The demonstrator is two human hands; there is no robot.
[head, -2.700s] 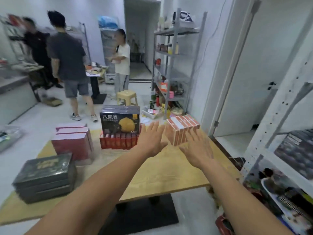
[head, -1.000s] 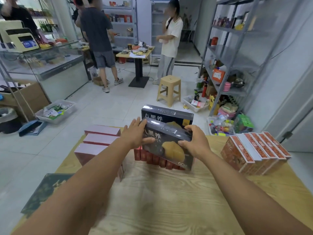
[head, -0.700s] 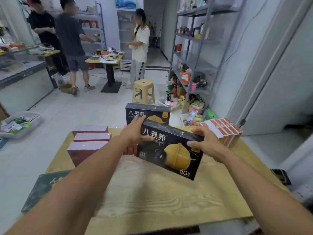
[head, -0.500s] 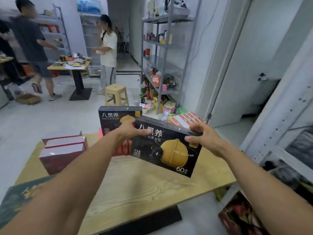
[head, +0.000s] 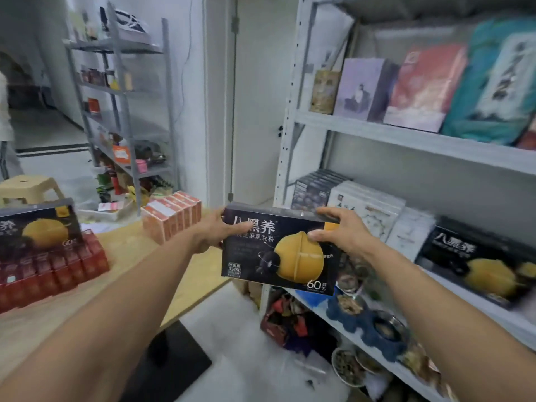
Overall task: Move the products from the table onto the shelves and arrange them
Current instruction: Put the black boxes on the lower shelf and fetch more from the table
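Both hands are wrapped on the black box. The left hand holds its left end and the right hand its upper right corner, thumbs on the front face, fingers curled over the top edge. The box is in the air, upright and slightly tilted, off the table behind the left hand and just short of the shelf rack beyond the right hand.

Risks:
- The hold is high only, with the bottom unsupported, so the slick face could slide under the thumbs.
- The lower edge may catch the shelf rim.
- The far corner may bump the white boxes right behind the right hand.
- The free slot is blurred, so I can't tell if it fits.

The box is a flat rectangular carton with a glossy dark print, an orange fruit graphic and sharp corners. A matching black box lies further right. The rack is painted metal and the table is wood grain.
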